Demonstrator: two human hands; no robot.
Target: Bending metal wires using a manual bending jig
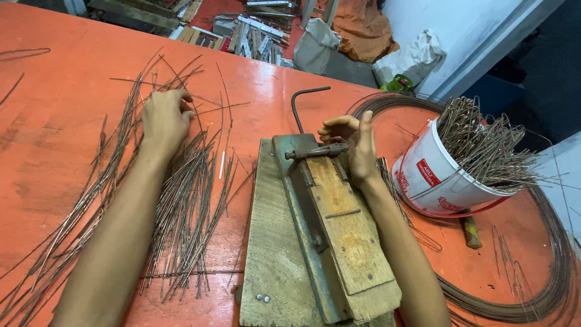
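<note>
Wires [181, 200] — thin, straight, cut lengths — lie fanned out on the orange worktop [54, 133], directly under and around the left hand [163, 118]. Beside them sits a wooden jig [330, 236] with a bent metal rod [302, 103] at its top; a white bucket [436, 175] of bent wire pieces leans inside a big wire coil [544, 284]. Clutter fills the floor beyond. Left hand presses loosely curled onto the wires; right hand [357, 142] — half open — touches the jig's top.
</note>
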